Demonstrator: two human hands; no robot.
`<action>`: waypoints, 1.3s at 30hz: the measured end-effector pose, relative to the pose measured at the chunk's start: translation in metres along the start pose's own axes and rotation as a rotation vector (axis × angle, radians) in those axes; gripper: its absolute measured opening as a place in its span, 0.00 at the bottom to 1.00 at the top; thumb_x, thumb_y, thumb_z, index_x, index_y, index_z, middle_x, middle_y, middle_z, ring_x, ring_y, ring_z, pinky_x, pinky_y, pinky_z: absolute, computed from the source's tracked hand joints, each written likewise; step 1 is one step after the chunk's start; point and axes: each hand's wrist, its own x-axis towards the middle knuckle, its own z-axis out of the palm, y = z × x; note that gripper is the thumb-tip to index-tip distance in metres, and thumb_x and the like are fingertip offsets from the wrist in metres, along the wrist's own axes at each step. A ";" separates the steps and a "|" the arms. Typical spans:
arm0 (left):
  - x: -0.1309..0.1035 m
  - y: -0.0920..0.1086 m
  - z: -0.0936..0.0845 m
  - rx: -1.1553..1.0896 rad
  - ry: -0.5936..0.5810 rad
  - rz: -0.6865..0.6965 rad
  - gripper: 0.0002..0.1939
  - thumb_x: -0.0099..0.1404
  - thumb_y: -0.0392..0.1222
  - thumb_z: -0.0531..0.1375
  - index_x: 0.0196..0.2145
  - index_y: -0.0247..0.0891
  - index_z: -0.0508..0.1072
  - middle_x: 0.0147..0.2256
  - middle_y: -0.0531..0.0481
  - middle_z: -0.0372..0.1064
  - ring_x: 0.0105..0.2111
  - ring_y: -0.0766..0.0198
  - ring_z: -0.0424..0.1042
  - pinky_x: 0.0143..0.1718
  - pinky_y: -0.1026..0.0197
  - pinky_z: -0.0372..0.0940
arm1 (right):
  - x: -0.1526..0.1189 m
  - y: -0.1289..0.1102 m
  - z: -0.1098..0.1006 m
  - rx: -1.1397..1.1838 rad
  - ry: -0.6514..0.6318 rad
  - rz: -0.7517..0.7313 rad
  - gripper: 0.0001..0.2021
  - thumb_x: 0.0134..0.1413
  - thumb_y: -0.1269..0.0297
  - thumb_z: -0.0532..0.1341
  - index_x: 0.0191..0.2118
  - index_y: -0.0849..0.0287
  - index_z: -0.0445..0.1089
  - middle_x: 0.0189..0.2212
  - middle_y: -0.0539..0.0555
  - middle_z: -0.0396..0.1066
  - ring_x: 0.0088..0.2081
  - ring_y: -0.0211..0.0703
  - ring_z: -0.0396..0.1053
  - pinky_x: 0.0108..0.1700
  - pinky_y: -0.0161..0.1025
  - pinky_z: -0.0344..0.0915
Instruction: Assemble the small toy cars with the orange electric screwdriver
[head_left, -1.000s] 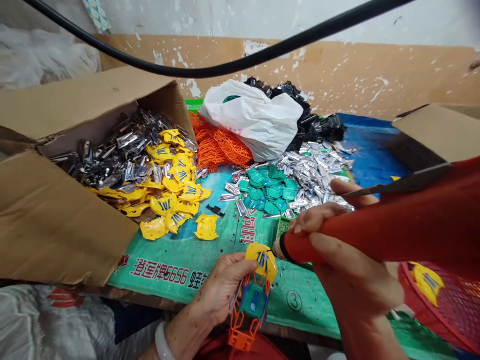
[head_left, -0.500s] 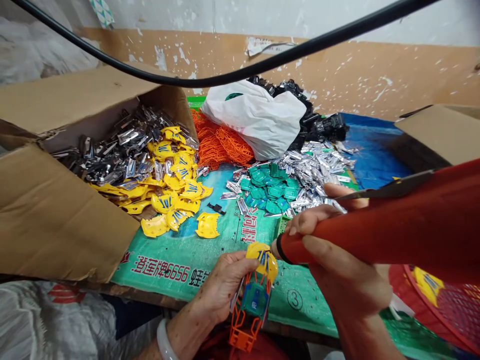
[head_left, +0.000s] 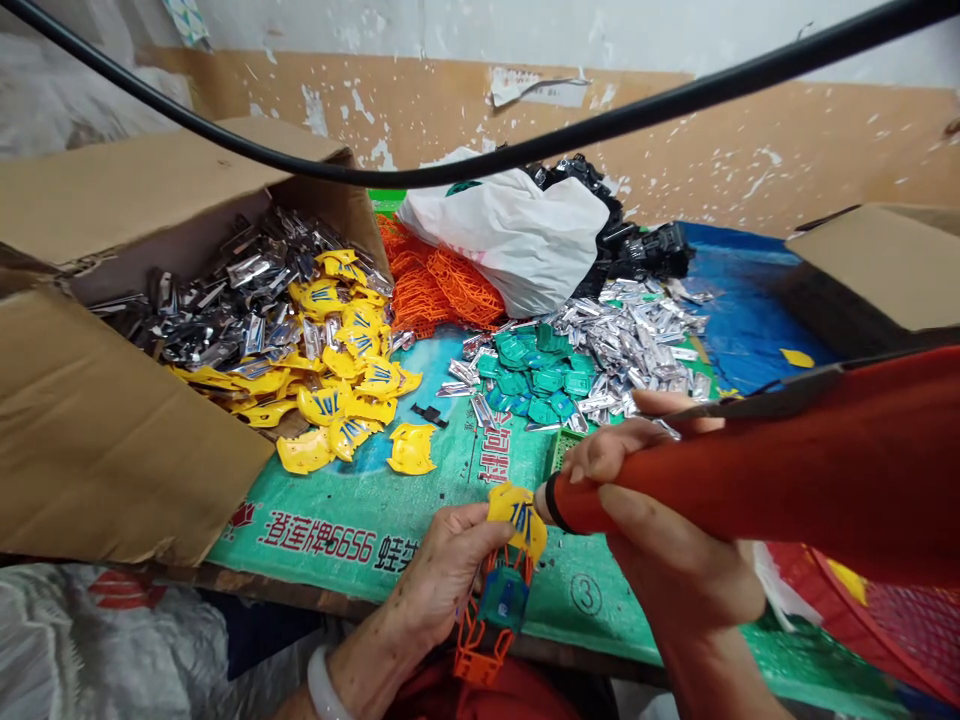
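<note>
My left hand (head_left: 446, 565) is closed on a toy car (head_left: 504, 600) with a yellow hood, an orange frame and a teal middle piece. In my right hand (head_left: 660, 520), the fingers wrap round a red electric screwdriver (head_left: 765, 460). Its tip meets the right side of the yellow hood (head_left: 517, 520); the exact contact point is too small to make out. Beyond the hands lie loose yellow hoods (head_left: 411, 449), a pile of teal pieces (head_left: 544, 370) and a small green basket (head_left: 562, 450), partly hidden by my right hand.
A cardboard box (head_left: 135, 430) at the left spills dark, shiny parts (head_left: 225, 290). Orange frames (head_left: 442, 290), a white bag (head_left: 525, 230), silver parts (head_left: 637, 340) and black parts (head_left: 652, 250) lie behind. A red basket (head_left: 885, 640) is at right; a black cable (head_left: 420, 178) crosses above.
The whole view has shifted slightly. The screwdriver stays against the yellow hood, and both hands keep their grips; the toy car appears slightly farther left and higher.
</note>
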 end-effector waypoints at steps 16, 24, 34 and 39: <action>-0.001 0.009 -0.008 -0.012 0.014 0.013 0.15 0.51 0.44 0.67 0.33 0.30 0.78 0.23 0.47 0.75 0.19 0.69 0.69 0.20 0.69 0.62 | 0.017 -0.004 -0.002 0.119 0.027 -0.074 0.25 0.41 0.72 0.67 0.48 0.49 0.66 0.25 0.45 0.69 0.26 0.39 0.68 0.33 0.42 0.68; 0.005 0.009 -0.010 -0.026 0.065 0.010 0.12 0.51 0.44 0.68 0.27 0.32 0.76 0.19 0.52 0.71 0.14 0.73 0.63 0.14 0.71 0.58 | 0.048 0.025 -0.025 -0.123 0.276 -0.144 0.10 0.34 0.73 0.67 0.28 0.58 0.70 0.20 0.46 0.70 0.21 0.38 0.66 0.26 0.40 0.64; 0.003 0.008 -0.006 -0.085 0.059 -0.030 0.11 0.50 0.41 0.69 0.29 0.31 0.78 0.20 0.50 0.73 0.16 0.71 0.66 0.17 0.70 0.62 | 0.046 0.040 -0.026 -0.156 0.264 -0.111 0.07 0.32 0.72 0.68 0.21 0.59 0.69 0.21 0.47 0.71 0.21 0.37 0.66 0.25 0.39 0.66; 0.005 0.007 -0.006 -0.069 0.061 -0.042 0.13 0.51 0.42 0.69 0.32 0.30 0.78 0.22 0.48 0.74 0.18 0.70 0.68 0.18 0.69 0.63 | 0.046 0.043 -0.024 -0.185 0.292 -0.098 0.07 0.31 0.73 0.68 0.21 0.60 0.69 0.21 0.48 0.71 0.22 0.38 0.66 0.25 0.39 0.66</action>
